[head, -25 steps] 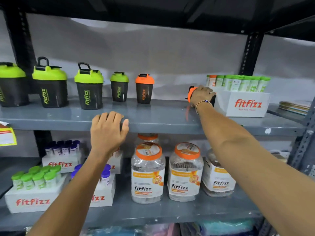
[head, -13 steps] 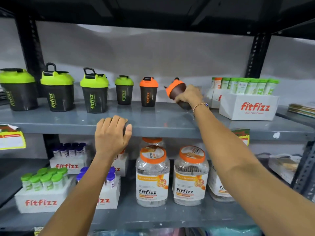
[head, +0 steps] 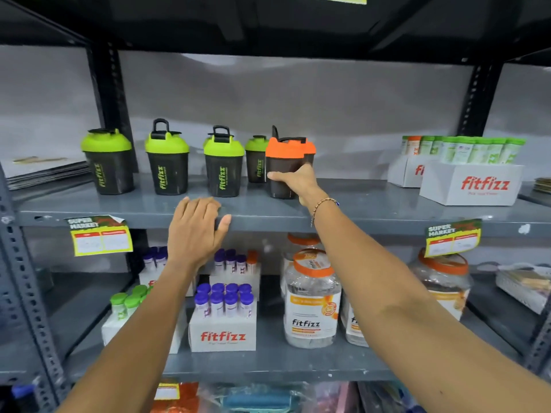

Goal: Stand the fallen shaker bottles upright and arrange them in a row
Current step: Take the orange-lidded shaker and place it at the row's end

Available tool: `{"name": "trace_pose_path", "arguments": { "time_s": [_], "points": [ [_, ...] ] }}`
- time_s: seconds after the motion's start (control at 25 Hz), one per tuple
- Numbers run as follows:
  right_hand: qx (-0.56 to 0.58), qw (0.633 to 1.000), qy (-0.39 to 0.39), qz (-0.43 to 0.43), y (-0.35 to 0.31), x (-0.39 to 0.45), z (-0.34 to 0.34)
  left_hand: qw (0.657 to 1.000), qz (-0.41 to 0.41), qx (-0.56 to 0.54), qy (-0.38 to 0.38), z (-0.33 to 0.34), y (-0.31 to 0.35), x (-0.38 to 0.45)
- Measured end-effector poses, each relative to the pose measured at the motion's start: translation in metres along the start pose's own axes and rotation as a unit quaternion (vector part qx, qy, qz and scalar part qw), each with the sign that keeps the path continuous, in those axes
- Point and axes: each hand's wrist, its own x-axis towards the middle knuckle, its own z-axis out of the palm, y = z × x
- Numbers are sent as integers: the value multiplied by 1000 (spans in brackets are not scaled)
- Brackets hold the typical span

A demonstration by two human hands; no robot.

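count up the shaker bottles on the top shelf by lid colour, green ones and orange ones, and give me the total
Green lid: 4 —
Orange lid: 2 — one held upright by the right hand at, one mostly hidden behind it
Total: 6

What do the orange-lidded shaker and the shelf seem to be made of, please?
Shaker: probably plastic; dark, slightly see-through body and matte orange lid, held by the right hand. Shelf: most likely painted metal; smooth grey surface with faint reflections and small chips at the front edge.
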Motion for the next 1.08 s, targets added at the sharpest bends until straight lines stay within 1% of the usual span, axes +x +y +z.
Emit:
{"name": "trace_pose_path", "arguments": {
  "time_s": [0.12, 0.2, 0.32, 0.4, 0.56, 0.6, 0.72, 0.76, 0.92, 1.08],
  "points": [
    [-54, 998, 32, -9, 1, -10, 16, 999, 11, -10, 28, 9, -6, -5],
    [-68, 997, 45, -14, 3, -9, 20, 998, 8, -28, 59, 13, -5, -5],
    [-65, 998, 12, 8, 6, -4, 21, 995, 4, -47, 89, 13, -5, -4],
    [-79, 997, 5, 22, 6, -5, 23, 995, 3, -44, 92, 14, -5, -4],
    [-134, 989, 58, 1, 8, -4, 23, 995, -2, -49, 86, 17, -6, -6],
    [-139, 989, 56, 10, 9, -3, 22, 995, -2, -50, 87, 18, -6, -6],
    [-103, 994, 23, 41, 9, -1, 18, 994, -4, -57, 90, 19, -6, -7],
    [-105, 994, 15, 39, 9, -1, 18, 994, -5, -57, 92, 19, -6, -7],
    [-155, 987, 36, 9, 10, -2, 23, 993, -1, -57, 101, 21, -7, -7],
    [-114, 993, 18, 21, 12, 0, 20, 992, -2, -57, 108, 23, -7, -8]
  ]
}}
